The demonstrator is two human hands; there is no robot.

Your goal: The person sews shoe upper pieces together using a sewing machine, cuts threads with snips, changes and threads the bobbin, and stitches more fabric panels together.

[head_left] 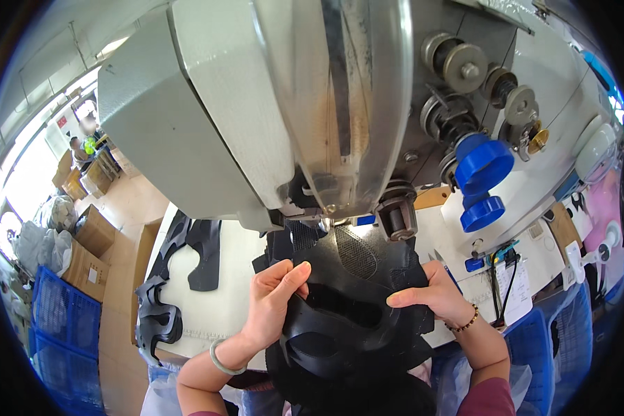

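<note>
A wide black moulded sheet piece (pixel 340 277) with cut-out openings and mesh panels lies under the head of a grey-white sewing machine (pixel 215 90). My left hand (pixel 274 295) pinches its left side, thumb on top and fingers curled beneath. On the opposite side my right hand (pixel 433 295) grips the edge, its thumb pressed flat on the surface and its fingers hidden underneath. The piece's far end passes below the presser area, where the needle cannot be made out. Its near part hangs toward me over the table edge.
Loose black cut pieces (pixel 204 256) and curved moulded parts (pixel 158 319) lie left on the white table (pixel 239 277). Blue tension knobs (pixel 484 165) jut out at right, above a pointed metal tool (pixel 447 269). Blue crates (pixel 66 305) and cardboard boxes (pixel 83 267) stand on the left floor.
</note>
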